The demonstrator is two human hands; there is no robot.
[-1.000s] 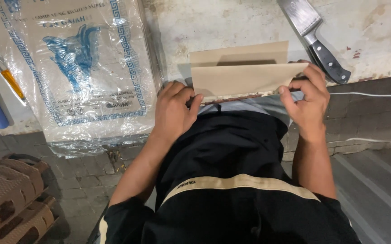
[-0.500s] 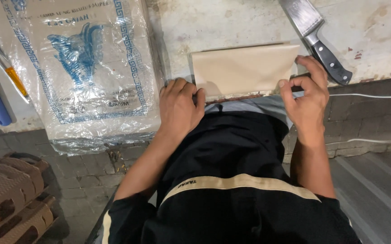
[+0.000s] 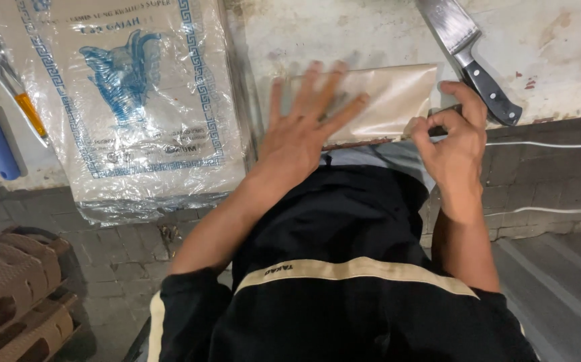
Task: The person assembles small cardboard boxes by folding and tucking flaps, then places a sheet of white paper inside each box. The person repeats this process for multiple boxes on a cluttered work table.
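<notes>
While left hand (image 3: 304,124) flattens paper (image 3: 398,97), right hand (image 3: 455,137) pinching

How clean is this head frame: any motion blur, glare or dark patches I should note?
Head view: the left hand is motion-smeared, fingers spread flat on the folded tan paper; the right hand pinching its corner is sharper. Soft glare sits on the plastic sack and the knife blade. The lower corners, floor and dark clothing, fall into shadow.

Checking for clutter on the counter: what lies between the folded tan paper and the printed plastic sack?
In the head view, only bare, stained white counter separates the folded tan paper from the printed plastic sack; the left hand presses the paper.
</notes>
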